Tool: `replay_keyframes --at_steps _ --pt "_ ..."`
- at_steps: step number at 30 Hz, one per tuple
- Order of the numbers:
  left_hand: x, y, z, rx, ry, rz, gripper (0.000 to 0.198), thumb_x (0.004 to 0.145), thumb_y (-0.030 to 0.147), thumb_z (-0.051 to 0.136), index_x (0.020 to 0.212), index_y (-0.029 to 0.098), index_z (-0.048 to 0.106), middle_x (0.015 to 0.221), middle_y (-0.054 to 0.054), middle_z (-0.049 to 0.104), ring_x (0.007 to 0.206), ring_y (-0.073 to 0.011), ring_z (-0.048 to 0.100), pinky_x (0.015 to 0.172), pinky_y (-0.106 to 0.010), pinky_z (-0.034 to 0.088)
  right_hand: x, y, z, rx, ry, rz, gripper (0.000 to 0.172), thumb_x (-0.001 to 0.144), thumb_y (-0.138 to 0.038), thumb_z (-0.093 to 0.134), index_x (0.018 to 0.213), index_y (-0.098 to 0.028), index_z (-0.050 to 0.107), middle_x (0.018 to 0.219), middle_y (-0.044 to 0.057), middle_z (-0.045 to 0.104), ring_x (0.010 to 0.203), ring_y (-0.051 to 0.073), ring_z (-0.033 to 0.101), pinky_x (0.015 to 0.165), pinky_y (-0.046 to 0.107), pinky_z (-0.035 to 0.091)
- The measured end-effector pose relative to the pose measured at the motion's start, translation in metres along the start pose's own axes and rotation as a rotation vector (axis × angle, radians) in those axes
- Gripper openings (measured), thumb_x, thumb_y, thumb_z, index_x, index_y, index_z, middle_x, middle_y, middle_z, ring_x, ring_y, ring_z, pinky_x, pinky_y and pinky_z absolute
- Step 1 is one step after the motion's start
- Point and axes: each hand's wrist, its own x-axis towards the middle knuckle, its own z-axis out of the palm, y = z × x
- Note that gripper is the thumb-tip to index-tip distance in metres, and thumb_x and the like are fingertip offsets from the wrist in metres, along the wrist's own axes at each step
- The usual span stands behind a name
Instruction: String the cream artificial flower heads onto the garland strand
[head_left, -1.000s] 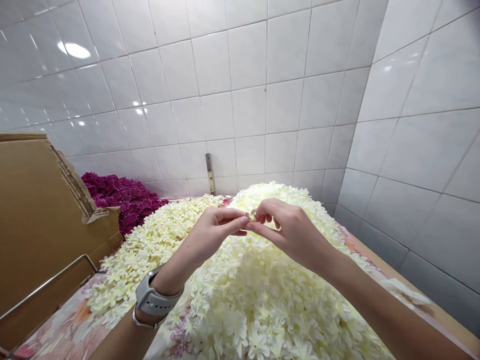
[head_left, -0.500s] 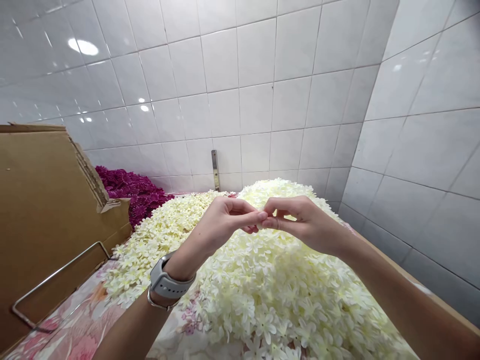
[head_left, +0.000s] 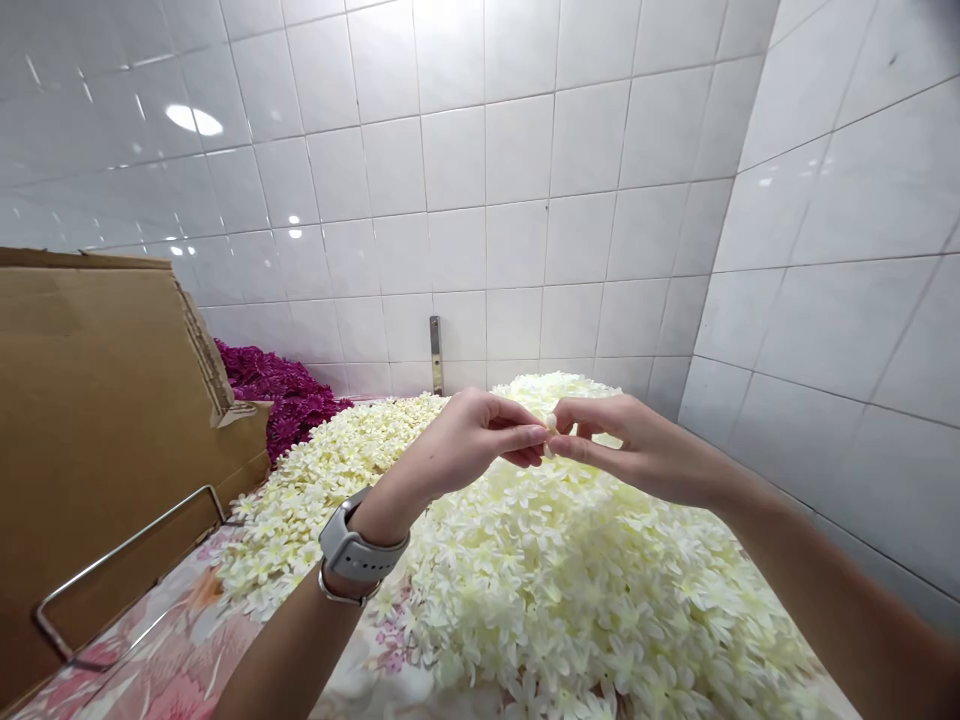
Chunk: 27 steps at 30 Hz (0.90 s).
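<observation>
Over the heap of pale white flowers (head_left: 570,560), my left hand (head_left: 476,435) and my right hand (head_left: 630,445) meet fingertip to fingertip. Thumb and index finger of each hand are pinched together. A small white piece (head_left: 552,423), perhaps a bud or bead, shows between the fingertips; its exact kind is too small to tell. A grey-banded watch (head_left: 364,550) and a thin bracelet (head_left: 341,595) are on my left wrist.
More small cream flowers (head_left: 300,510) lie to the left, with magenta flowers (head_left: 281,400) behind them. A cardboard box (head_left: 90,400) and a bent metal wire handle (head_left: 127,540) stand at left. Floral cloth (head_left: 172,660) covers the surface. Tiled walls (head_left: 517,240) enclose the back and right.
Both hands have shifted slightly right in the view, still pinched together. The small white piece now shows between the fingertips. The camera view has tilted a little upward.
</observation>
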Motion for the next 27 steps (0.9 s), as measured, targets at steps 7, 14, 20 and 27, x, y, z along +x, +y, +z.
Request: replay_keyframes --at_steps 7,14,20,27 --pt "0.007 -0.008 -0.008 -0.148 -0.07 0.003 0.015 0.072 0.027 0.067 0.072 0.013 0.071 0.066 -0.004 0.069 0.066 -0.0128 0.064 0.067 -0.025 0.052 0.004 0.007 0.006 0.224 0.02 0.045 0.039 0.082 -0.05 0.052 0.064 -0.016 0.054 0.057 -0.001 0.046 0.055 0.01 0.041 0.049 0.023 0.032" --pt "0.012 -0.01 -0.001 0.034 0.037 -0.027 0.017 0.075 0.027 0.06 0.071 0.014 0.07 0.067 -0.004 0.068 0.068 -0.0138 0.063 0.066 -0.025 0.051 0.01 0.024 0.004 0.284 0.007 0.068 0.038 0.083 -0.048 0.051 0.064 -0.016 0.051 0.065 0.002 0.051 0.062 0.011 0.048 0.057 0.024 0.04" --pt "0.022 -0.029 -0.003 0.318 0.248 -0.003 0.025 0.076 0.029 0.054 0.06 0.013 0.064 0.06 -0.004 0.063 0.062 -0.0147 0.058 0.062 -0.027 0.048 0.014 0.039 0.01 -0.06 0.192 0.192 0.038 0.085 -0.047 0.046 0.062 -0.018 0.048 0.061 0.0 0.051 0.054 0.01 0.043 0.051 0.024 0.034" --pt "0.029 -0.036 -0.01 0.11 0.236 -0.052 0.021 0.072 0.029 0.059 0.058 0.013 0.062 0.059 -0.001 0.06 0.062 -0.012 0.057 0.063 -0.024 0.047 0.018 0.042 0.022 -0.18 0.413 0.192 0.038 0.081 -0.048 0.053 0.059 -0.018 0.044 0.053 -0.002 0.046 0.049 0.01 0.037 0.05 0.024 0.031"
